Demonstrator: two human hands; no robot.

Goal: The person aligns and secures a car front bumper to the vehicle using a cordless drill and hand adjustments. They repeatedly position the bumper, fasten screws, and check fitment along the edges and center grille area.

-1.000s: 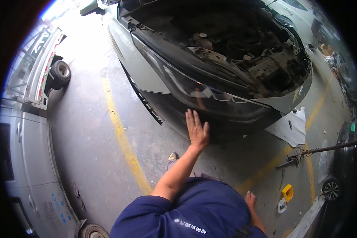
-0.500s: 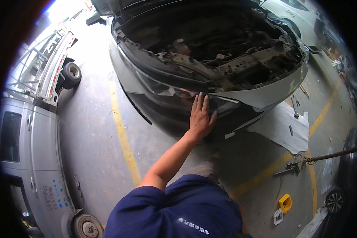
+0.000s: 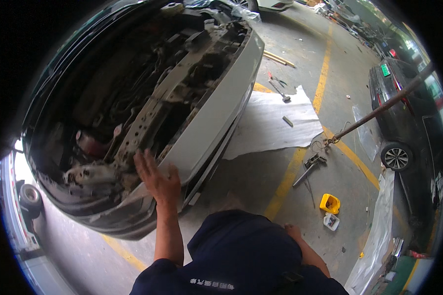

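My left hand (image 3: 160, 184) is stretched out over the front corner of a car with its engine bay (image 3: 128, 93) uncovered. Its fingers are apart with nothing in them, slightly blurred. Below them lies the edge of the white front bumper (image 3: 214, 115); whether the palm touches it I cannot tell. My right hand (image 3: 293, 231) hangs low beside my dark blue shirt, partly hidden, so its fingers do not show clearly. A metal crossbeam (image 3: 150, 105) with holes runs across the open engine bay, just beyond the left fingertips.
A white sheet (image 3: 275, 120) on the floor carries a hammer (image 3: 282, 94) and a small bar. To the right are a long metal pole (image 3: 379, 109), a yellow container (image 3: 330, 203) and a small white container (image 3: 331, 221). A dark car (image 3: 408, 118) stands at the far right.
The view has swung to the right, so the car now fills the left side. My left hand has shifted along the bumper's edge, its fingers spread wider. My right hand has come into view.
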